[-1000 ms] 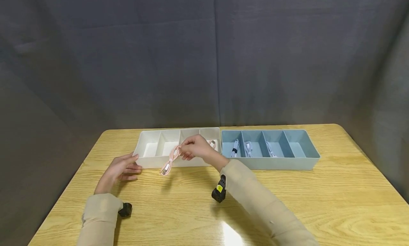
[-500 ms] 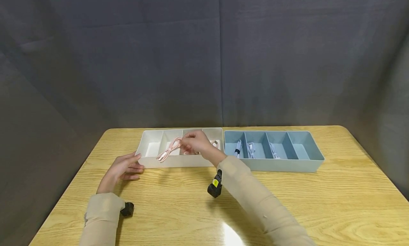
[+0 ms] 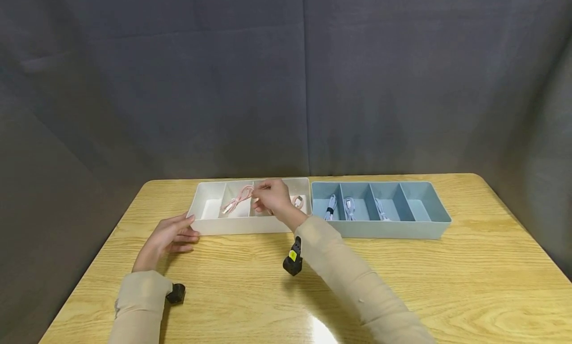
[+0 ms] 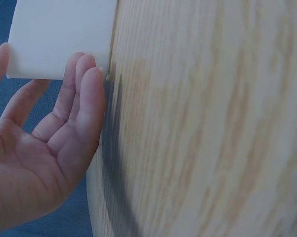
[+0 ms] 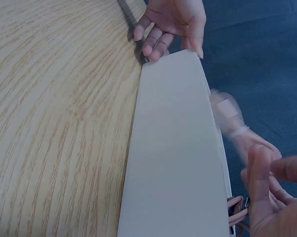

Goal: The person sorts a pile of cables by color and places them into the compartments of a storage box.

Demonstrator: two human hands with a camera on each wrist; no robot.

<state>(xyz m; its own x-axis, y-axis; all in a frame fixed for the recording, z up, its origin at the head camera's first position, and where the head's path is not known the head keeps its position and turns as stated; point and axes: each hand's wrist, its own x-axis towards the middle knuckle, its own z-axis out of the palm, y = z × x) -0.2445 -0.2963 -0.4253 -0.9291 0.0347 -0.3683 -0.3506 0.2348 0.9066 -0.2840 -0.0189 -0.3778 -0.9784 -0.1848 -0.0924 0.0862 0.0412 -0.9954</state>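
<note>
A coiled pink charging cable (image 3: 238, 200) hangs by one end from the fingers of my right hand (image 3: 273, 197), which pinches it. Its loose end, with a pale plug, dangles over the second compartment from the left of the white divided box (image 3: 241, 226). In the right wrist view the cable (image 5: 230, 116) is blurred. Another pink cable (image 3: 298, 201) lies in the box's rightmost compartment. My left hand (image 3: 172, 235) rests at the box's left end, its thumb on the rim and its fairly straight fingers touching the lower corner, as the left wrist view shows.
A blue divided box (image 3: 384, 229) stands just right of the white one. White cables lie in its compartments, including a white cable (image 3: 330, 206) with a black tie in the leftmost. Both boxes sit near the far edge of a wooden table (image 3: 250, 294), before a dark curtain (image 3: 223, 86).
My right hand has shifted slightly left and back, carrying the pink cable from in front of the white box to over its second compartment. The left hand stays at the box's end.
</note>
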